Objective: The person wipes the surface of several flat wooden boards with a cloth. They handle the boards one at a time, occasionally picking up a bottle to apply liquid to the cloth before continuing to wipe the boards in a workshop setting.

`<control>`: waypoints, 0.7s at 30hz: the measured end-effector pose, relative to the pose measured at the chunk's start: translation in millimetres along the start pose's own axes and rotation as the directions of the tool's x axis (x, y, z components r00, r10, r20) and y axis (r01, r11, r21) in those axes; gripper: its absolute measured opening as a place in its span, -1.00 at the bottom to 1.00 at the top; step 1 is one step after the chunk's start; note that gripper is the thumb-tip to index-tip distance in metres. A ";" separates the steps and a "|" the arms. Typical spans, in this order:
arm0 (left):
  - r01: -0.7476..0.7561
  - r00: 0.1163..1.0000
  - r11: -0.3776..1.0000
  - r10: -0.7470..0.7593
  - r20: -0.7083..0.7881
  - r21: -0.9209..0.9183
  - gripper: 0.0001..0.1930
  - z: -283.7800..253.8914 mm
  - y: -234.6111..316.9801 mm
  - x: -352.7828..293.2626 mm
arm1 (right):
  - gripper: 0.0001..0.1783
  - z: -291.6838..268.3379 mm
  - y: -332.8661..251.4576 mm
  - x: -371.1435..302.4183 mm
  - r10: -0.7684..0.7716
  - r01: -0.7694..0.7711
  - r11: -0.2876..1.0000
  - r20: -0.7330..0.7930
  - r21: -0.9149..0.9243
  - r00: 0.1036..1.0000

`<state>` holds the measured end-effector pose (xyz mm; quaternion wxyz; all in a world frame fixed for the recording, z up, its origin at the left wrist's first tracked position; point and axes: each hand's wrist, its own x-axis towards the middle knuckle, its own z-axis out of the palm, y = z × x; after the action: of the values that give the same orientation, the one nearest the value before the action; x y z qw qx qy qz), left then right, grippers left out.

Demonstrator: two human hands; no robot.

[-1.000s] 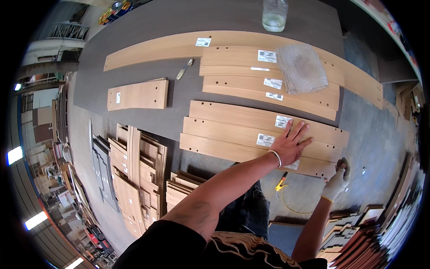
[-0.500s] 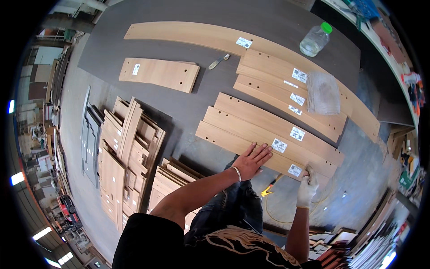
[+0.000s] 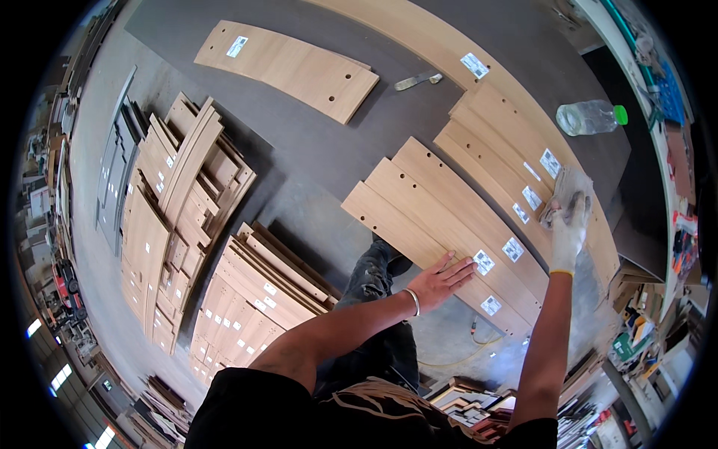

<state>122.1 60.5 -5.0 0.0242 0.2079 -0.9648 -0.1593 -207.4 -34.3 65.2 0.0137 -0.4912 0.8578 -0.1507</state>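
My left hand (image 3: 443,283), bare with a band at the wrist, lies flat with fingers stretched on the nearest of several light wood boards (image 3: 441,217). These boards lie side by side and carry white labels and dark holes near their ends. My right hand (image 3: 568,236) wears a white glove with darkened fingertips. Its fingers are closed on a pale grey cloth (image 3: 570,183), which is bunched up on a second group of labelled boards (image 3: 497,138). The glove partly hides the cloth.
A clear bottle with a green cap (image 3: 591,118) lies beyond the cloth. A small flat-handled tool (image 3: 417,81) rests beside a short curved board (image 3: 288,71). Along the far side runs a long curved board (image 3: 426,30). Stacked wood parts (image 3: 187,202) stand at left; a hose (image 3: 479,340) is below.
My right hand has left the near boards' right end, moved up and farther right, and taken hold of the cloth. My left hand stays flat on the board. The view has turned.
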 end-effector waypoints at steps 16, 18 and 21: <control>-0.025 1.000 0.999 0.024 -0.019 -0.023 -0.34 2.3 18.1 -8.4 | -0.29 14.7 9.9 -8.2 0.041 -0.033 0.994 0.074 -0.107 0.996; -0.082 0.997 0.996 0.082 0.003 0.030 -0.39 0.8 18.6 -8.3 | -0.40 -10.3 0.5 -22.2 0.424 -0.503 0.809 0.292 0.304 0.858; -0.147 0.985 0.989 0.147 0.091 0.000 -0.43 -23.3 21.3 3.9 | -0.47 -55.4 37.3 -69.5 0.516 -0.536 0.447 0.283 0.716 0.808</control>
<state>112.7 70.4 23.8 -0.0089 0.1287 -0.9781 -0.1631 -212.2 55.7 99.3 0.2770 -0.1484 0.8174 -0.4827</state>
